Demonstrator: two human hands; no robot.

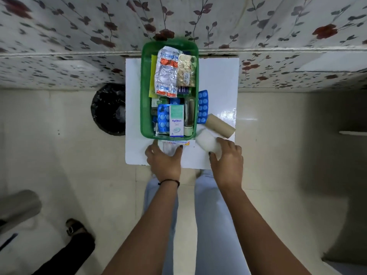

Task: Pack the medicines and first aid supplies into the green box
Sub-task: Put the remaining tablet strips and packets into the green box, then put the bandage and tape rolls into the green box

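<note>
The green box [144, 100] stands on a small white table [218, 80], filled with blister strips, a silver foil strip [166, 74], a white Optibex carton [176, 124] and a dark bottle [189, 114]. A blue blister strip [203, 107] leans outside its right wall. Beside it lies a brown bandage roll [219, 126]. My right hand [227, 160] grips a white gauze roll [208, 141] near the box's front right corner. My left hand [163, 160] holds a white packet with red and yellow print [172, 144] at the box's front edge.
A black-lined bin [108, 110] stands left of the table. A floral cloth [79, 36] covers the surface behind. Another person's sandalled foot [76, 229] is on the floor at lower left. My legs are under the table's near edge.
</note>
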